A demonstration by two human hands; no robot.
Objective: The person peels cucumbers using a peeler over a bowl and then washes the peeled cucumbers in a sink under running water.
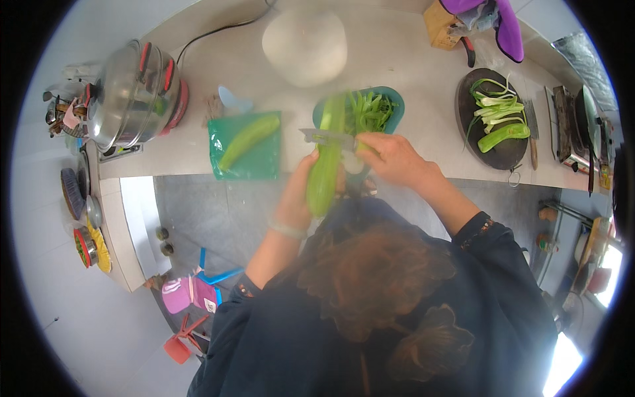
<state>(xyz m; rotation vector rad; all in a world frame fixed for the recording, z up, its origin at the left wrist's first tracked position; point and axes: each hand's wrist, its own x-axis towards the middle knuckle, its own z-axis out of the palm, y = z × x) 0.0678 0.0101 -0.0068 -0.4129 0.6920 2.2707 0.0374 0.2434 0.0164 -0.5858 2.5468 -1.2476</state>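
My left hand (296, 186) grips a long pale-green gourd (321, 186) near its lower end, tilting it over the counter's front edge. In my right hand (394, 158) is a vegetable peeler (328, 138), its wide grey head lying across the gourd; the fingers cover most of its handle. Beneath the gourd's blurred far end stands a teal plastic basin (399, 105) with green strips (373, 112) in it. A second gourd (249, 140) rests on a green plastic bag (268, 166) to the left.
On the right, a dark round chopping board (469, 119) bears scallions (496, 106) and a cut gourd (504, 137); a knife (533, 131) lies alongside. A gas stove (568, 124) stands beyond. A steamer pot (124, 94) occupies the left, and a whitish round object (305, 47) the back.
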